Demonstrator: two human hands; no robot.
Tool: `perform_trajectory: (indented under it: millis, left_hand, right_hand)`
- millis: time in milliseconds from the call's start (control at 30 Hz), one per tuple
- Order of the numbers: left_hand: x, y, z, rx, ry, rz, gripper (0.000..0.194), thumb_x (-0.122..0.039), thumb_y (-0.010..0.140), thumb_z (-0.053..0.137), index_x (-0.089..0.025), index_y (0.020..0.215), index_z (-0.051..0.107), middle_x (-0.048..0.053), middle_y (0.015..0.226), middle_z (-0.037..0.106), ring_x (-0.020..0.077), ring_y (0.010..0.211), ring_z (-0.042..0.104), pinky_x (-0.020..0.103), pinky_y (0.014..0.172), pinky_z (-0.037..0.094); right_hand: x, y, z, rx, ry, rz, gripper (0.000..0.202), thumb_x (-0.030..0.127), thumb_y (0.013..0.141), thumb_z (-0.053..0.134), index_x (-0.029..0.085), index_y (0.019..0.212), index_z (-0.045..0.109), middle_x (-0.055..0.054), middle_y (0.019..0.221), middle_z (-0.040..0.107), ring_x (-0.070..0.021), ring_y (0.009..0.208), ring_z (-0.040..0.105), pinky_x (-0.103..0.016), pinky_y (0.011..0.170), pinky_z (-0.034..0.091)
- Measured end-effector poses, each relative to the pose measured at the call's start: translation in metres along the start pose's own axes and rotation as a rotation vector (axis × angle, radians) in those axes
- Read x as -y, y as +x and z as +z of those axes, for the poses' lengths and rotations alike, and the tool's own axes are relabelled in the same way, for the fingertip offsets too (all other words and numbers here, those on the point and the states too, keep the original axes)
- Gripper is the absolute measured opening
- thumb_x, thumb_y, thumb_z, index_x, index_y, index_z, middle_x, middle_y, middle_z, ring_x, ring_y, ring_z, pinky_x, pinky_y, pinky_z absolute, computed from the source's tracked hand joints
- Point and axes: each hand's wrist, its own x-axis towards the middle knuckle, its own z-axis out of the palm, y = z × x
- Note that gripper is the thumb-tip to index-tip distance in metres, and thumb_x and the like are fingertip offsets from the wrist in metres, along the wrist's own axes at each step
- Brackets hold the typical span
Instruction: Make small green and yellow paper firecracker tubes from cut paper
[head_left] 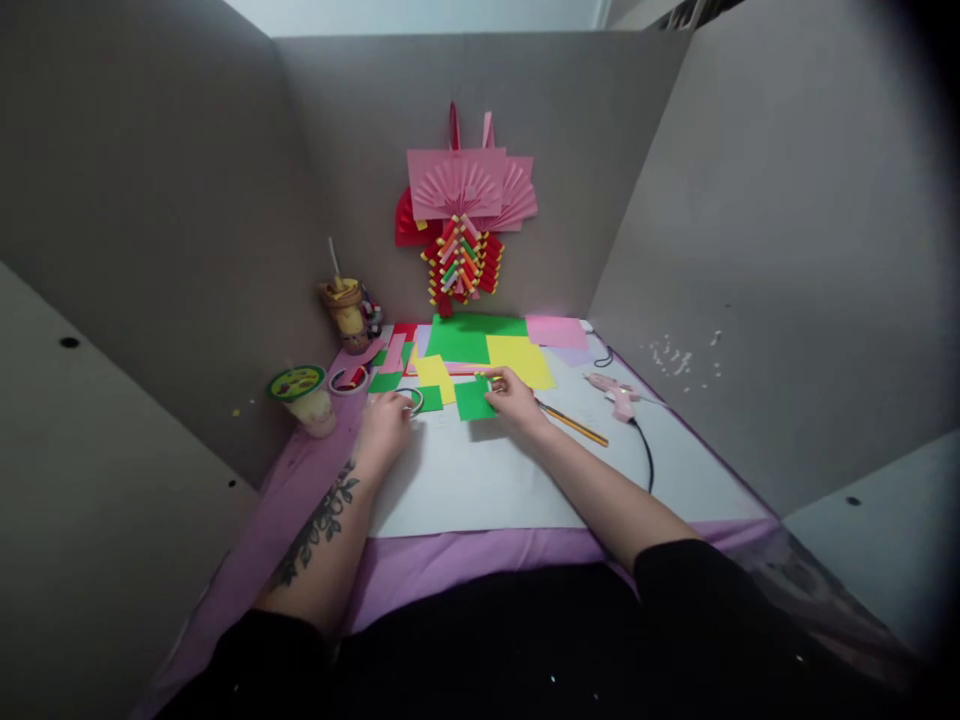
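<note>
My right hand (516,402) pinches a green paper square (472,402) by its right edge, above the white sheet. A thin pale ring (417,400), which looks like a roll of tape, is in the fingers of my left hand (386,425); part of it is hidden. Just behind that ring lies another green paper piece (432,399). Yellow paper (435,375) sits between and beyond my hands. By my right wrist is a yellow-and-black pencil or cutter (574,422), whose exact kind I cannot make out.
A pink glue gun (619,393) with a black cord rests on the right. At left stand a lidded cup (304,402) and a drink cup with straw (347,315). Large green paper (469,340) and pink paper (555,331) lie behind. Pink fan decorations (457,185) hang on the grey panel.
</note>
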Motion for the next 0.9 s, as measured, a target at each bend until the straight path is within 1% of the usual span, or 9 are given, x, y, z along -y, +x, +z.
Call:
perform_trajectory:
  millis: [67, 200, 300, 400, 467, 567, 633, 700, 900]
  left_hand:
    - [0.013, 0.005, -0.011, 0.066, 0.108, -0.058, 0.031, -0.011, 0.084, 0.048, -0.019, 0.102, 0.071, 0.012, 0.106, 0.066, 0.0293, 0.104, 0.054, 0.038, 0.083, 0.043]
    - [0.028, 0.018, -0.019, 0.210, 0.216, 0.031, 0.022, -0.010, 0.082, 0.052, -0.016, 0.086, 0.073, 0.015, 0.096, 0.066, 0.0327, 0.103, 0.053, 0.042, 0.084, 0.040]
    - [0.038, 0.031, -0.013, 0.240, 0.139, 0.116, 0.015, -0.006, 0.076, 0.058, -0.013, 0.075, 0.071, 0.013, 0.090, 0.065, 0.0286, 0.097, 0.055, 0.038, 0.085, 0.039]
    - [0.049, 0.041, -0.003, 0.224, 0.037, 0.178, 0.012, -0.008, 0.074, 0.060, -0.016, 0.077, 0.070, 0.011, 0.095, 0.066, 0.0261, 0.096, 0.056, 0.036, 0.085, 0.041]
    - [0.052, 0.044, 0.002, 0.164, -0.066, 0.200, 0.012, -0.013, 0.076, 0.057, -0.017, 0.080, 0.068, 0.011, 0.096, 0.066, 0.0252, 0.096, 0.056, 0.035, 0.085, 0.043]
    - [0.045, 0.044, 0.003, 0.049, -0.264, 0.162, 0.015, -0.022, 0.081, 0.051, -0.017, 0.085, 0.064, 0.008, 0.089, 0.066, 0.0223, 0.087, 0.058, 0.034, 0.081, 0.045]
    - [0.034, 0.042, 0.004, 0.005, -0.423, 0.114, 0.016, -0.029, 0.083, 0.049, -0.017, 0.085, 0.061, 0.005, 0.084, 0.066, 0.0196, 0.079, 0.058, 0.031, 0.076, 0.045]
    - [0.022, 0.041, 0.006, -0.014, -0.540, 0.096, 0.017, -0.032, 0.082, 0.050, -0.018, 0.083, 0.058, 0.003, 0.082, 0.065, 0.0178, 0.077, 0.058, 0.030, 0.075, 0.045]
    - [0.004, 0.033, 0.022, 0.030, -0.618, 0.124, 0.016, -0.034, 0.082, 0.050, -0.019, 0.081, 0.055, 0.002, 0.079, 0.064, 0.0170, 0.075, 0.058, 0.028, 0.073, 0.045]
  right_hand:
    - [0.000, 0.006, 0.005, 0.207, -0.037, -0.019, 0.055, 0.012, 0.064, 0.058, 0.019, 0.118, 0.057, 0.002, 0.077, 0.062, -0.0120, 0.064, 0.058, -0.023, 0.058, 0.047]
    - [0.001, 0.014, 0.017, 0.495, -0.314, -0.119, 0.066, 0.003, 0.066, 0.061, 0.022, 0.129, 0.055, -0.002, 0.091, 0.069, -0.0152, 0.082, 0.065, -0.028, 0.077, 0.050]
    - [0.005, 0.020, 0.023, 0.538, -0.563, -0.248, 0.057, 0.003, 0.073, 0.061, 0.019, 0.127, 0.058, -0.008, 0.110, 0.069, -0.0194, 0.100, 0.063, -0.033, 0.092, 0.047]
    - [0.016, 0.018, 0.025, 0.455, -0.745, -0.358, 0.040, 0.010, 0.081, 0.058, 0.011, 0.121, 0.061, -0.016, 0.125, 0.061, -0.0235, 0.119, 0.054, -0.038, 0.104, 0.038]
    - [0.025, 0.006, 0.028, 0.408, -0.805, -0.330, 0.039, 0.015, 0.085, 0.056, 0.008, 0.122, 0.060, -0.018, 0.130, 0.058, -0.0248, 0.124, 0.051, -0.038, 0.107, 0.036]
    - [0.034, -0.026, 0.035, 0.503, -0.837, -0.240, 0.051, 0.031, 0.088, 0.055, 0.007, 0.133, 0.051, -0.021, 0.141, 0.048, -0.0278, 0.131, 0.045, -0.039, 0.108, 0.034]
    - [0.036, -0.047, 0.038, 0.554, -0.894, -0.177, 0.073, 0.045, 0.086, 0.055, 0.007, 0.145, 0.035, -0.022, 0.152, 0.030, -0.0338, 0.141, 0.028, -0.048, 0.112, 0.027]
    - [0.034, -0.062, 0.038, 0.603, -0.940, -0.123, 0.078, 0.052, 0.088, 0.048, 0.008, 0.149, 0.026, -0.020, 0.156, 0.021, -0.0361, 0.145, 0.016, -0.057, 0.114, 0.017]
    - [0.031, -0.061, 0.015, 0.787, -0.868, -0.243, 0.085, 0.056, 0.084, 0.052, 0.010, 0.150, 0.025, -0.018, 0.157, 0.016, -0.0334, 0.146, 0.011, -0.054, 0.116, 0.013]
